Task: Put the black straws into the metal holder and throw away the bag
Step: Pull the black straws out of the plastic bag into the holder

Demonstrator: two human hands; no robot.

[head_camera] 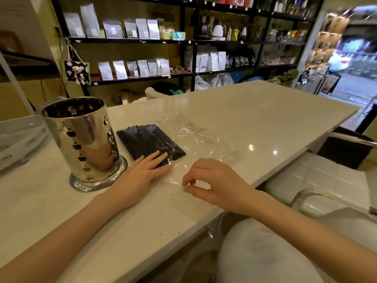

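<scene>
A shiny metal holder (81,139) with small cut-out holes stands upright at the left of the pale counter (255,111); what it contains cannot be told from here. Just right of it lies a clear plastic bag (195,139) (crinkled and mostly flat), with a bundle of black straws (146,139) inside its left part. The left hand (140,172) lies flat, fingers spread, pressing the near end of the straws through the plastic. The right hand (212,180) pinches the bag's near edge between thumb and forefinger. Far behind, dark shelves (183,40) carry rows of silver pouches (140,28)
</scene>
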